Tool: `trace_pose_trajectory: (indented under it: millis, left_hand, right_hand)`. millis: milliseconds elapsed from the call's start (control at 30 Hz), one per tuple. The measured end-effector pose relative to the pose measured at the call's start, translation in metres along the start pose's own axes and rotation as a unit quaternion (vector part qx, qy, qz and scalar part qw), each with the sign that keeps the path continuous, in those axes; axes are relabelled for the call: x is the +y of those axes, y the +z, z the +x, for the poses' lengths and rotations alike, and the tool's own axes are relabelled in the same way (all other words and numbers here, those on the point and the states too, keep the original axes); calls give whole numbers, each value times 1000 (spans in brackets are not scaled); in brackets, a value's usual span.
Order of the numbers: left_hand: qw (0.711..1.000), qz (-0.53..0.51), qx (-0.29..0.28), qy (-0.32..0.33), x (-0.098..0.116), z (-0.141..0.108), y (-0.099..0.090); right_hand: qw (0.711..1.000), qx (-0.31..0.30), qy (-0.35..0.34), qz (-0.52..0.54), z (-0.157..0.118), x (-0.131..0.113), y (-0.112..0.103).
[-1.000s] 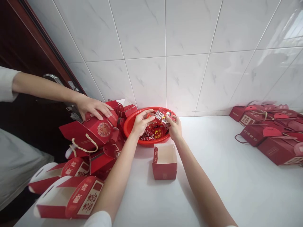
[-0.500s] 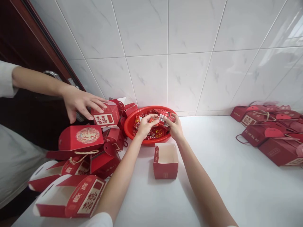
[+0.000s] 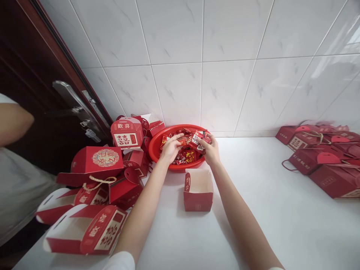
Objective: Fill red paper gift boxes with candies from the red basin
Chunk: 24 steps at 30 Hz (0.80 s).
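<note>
A red oval plastic basket (image 3: 154, 150) holding wrapped candies stands against the tiled wall. Over its middle, my left hand (image 3: 171, 148) is closed on a small red wrapped candy (image 3: 183, 141). On the basket's right side my right hand (image 3: 210, 150) grips red candy packets (image 3: 199, 139) with white patterned labels, thumb in front. The packets are close to my left fingertips. Just in front of the basket, an open red box (image 3: 198, 201) with a pale inside sits on the white table (image 3: 253, 225), touched by neither hand.
Several red boxes (image 3: 104, 161), some open, are piled on the left, one with a rope handle. More closed red boxes (image 3: 323, 161) stand at the right. Another person's arm (image 3: 14, 122) shows at the left edge, by a dark door (image 3: 25, 75) with a metal handle.
The other person's hand has pulled back left from the boxes, leaving only part of the arm in view. My hands remain over the basket, with the packets in my right hand lifted and turned slightly.
</note>
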<state>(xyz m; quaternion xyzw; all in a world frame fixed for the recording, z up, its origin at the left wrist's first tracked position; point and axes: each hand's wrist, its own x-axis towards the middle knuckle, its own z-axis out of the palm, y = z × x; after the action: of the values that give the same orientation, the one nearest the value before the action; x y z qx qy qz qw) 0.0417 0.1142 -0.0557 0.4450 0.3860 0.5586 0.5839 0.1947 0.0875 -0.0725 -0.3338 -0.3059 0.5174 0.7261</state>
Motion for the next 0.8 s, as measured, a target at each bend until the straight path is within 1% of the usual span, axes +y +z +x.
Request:
trace_pose_trajectory:
  millis: [100,167,233,267,300,333,367,433,500,533,567,600,633,667,733,767,800]
  left_hand:
    - [999,-19,13,36,-1,-5,3]
    - [998,-16,6,57,3,-12,3]
    - [997,19,-27,73,13,-24,1]
    - [994,51,-58,80,20,-32,0]
    - [987,93,-102,87,29,-41,-1]
    - [973,141,-156,92,37,-49,-1]
    - [953,193,-217,83,46,-58,-1]
    - [901,286,-318,77,59,-72,2]
    - [855,347,-377,79,66,-81,6]
    - [840,366,-393,81,66,-83,8]
    - [832,379,-397,84,66,-84,10]
    - [831,388,-388,88,65,-85,11]
    - [840,391,-365,95,63,-84,12]
    - [856,386,-327,108,61,-84,14]
    - [900,345,-224,142,58,-85,18]
    - [918,318,-174,158,56,-85,21]
    - [931,295,-130,172,54,-87,24]
  right_hand:
    - [1000,-1,-8,-9,-1,-4,1]
    - [999,-7,-23,-27,-3,-12,2]
    - [998,-17,-49,-42,-6,-24,2]
    - [997,-21,-64,-47,-7,-31,2]
    - [995,-22,-79,-52,-9,-38,2]
    - [994,-22,-90,-57,-11,-46,2]
    - [993,-23,-95,-63,-13,-52,1]
    - [992,-37,-93,-75,-18,-64,0]
    - [991,-66,-77,-92,-24,-74,0]
    - [989,-82,-67,-104,-27,-78,0]
    - [987,-96,-58,-116,-31,-81,1]
    - [984,-109,-51,-128,-34,-84,1]
    - [982,-122,-46,-139,-37,-87,1]
    - [979,-133,-45,-150,-40,-90,2]
    - [973,-154,-44,-166,-45,-95,3]
    - [970,-163,-43,-173,-47,-96,4]
    - [968,-169,-43,-179,-49,-97,5]
